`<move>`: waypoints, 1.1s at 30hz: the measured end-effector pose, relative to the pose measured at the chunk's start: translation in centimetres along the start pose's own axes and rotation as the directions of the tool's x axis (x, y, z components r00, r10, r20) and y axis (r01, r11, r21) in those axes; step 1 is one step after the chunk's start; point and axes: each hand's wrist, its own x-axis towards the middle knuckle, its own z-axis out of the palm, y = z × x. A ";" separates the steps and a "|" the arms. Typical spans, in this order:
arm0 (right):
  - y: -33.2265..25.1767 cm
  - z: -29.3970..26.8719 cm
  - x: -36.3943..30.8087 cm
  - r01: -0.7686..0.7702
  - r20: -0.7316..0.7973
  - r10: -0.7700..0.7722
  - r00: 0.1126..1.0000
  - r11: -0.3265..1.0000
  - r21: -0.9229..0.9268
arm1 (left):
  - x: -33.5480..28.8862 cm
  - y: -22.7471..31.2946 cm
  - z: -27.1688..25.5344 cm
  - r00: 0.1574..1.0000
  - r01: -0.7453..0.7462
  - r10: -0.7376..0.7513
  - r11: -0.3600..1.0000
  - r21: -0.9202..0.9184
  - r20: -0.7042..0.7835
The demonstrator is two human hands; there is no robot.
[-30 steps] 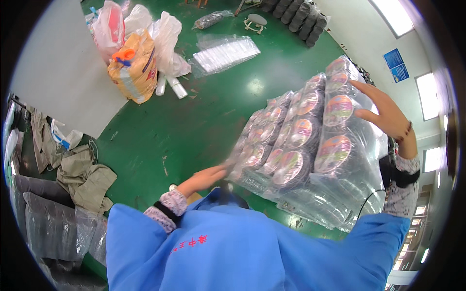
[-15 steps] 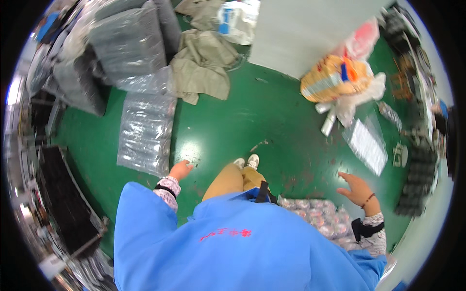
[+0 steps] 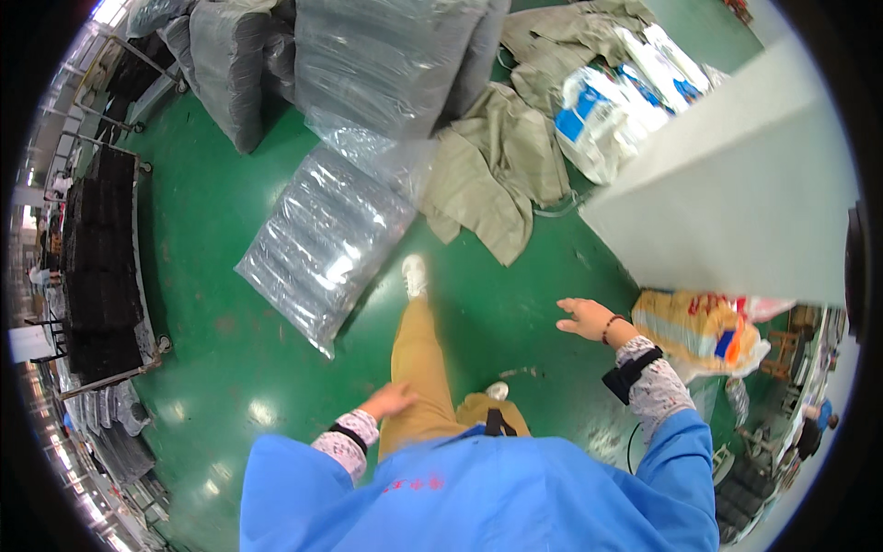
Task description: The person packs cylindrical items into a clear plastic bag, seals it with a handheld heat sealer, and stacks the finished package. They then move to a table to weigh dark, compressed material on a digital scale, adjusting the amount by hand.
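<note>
My left hand hangs beside my tan trouser leg, its fingers smeared by motion. I see nothing held in it. Out over the floor at the right, my right hand is open and bare, fingers stretched to the left. Ahead of my front shoe and a little left lies a clear plastic-wrapped pack of grey padded rolls, flat on the green floor. Neither hand touches it. Larger plastic-wrapped grey cushions stand just behind that pack.
Crumpled khaki cloth and white-and-blue plastic bags lie ahead to the right. A white pillar rises beside them, with an orange-yellow sack at its foot. Along the left stands a wheeled rack with black goods.
My view has turned left and I have stepped forward; the wrapped packs now lie nearer the middle. The right hand has swung forward, the left back against my leg.
</note>
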 end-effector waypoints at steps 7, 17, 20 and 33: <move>-0.9 -5.3 41.4 -0.077 -0.109 0.049 0.993 0.961 -0.267 | 7.2 7.3 -17.1 0.977 0.090 -0.084 0.996 0.023 -0.195; -10.6 -5.3 80.4 -0.299 -0.242 0.216 0.946 0.870 -0.392 | 14.3 4.8 -29.3 0.941 0.100 -0.159 0.974 -0.202 -0.299; -9.8 -1.8 83.0 -0.194 -0.258 0.043 0.965 0.780 -0.595 | 15.6 4.5 -30.1 0.932 0.100 -0.157 0.978 -0.184 -0.327; -19.2 -1.0 49.6 0.644 0.016 -0.644 0.765 0.765 -0.029 | 13.7 10.0 -30.4 0.620 -0.164 -0.191 0.917 -0.364 -0.761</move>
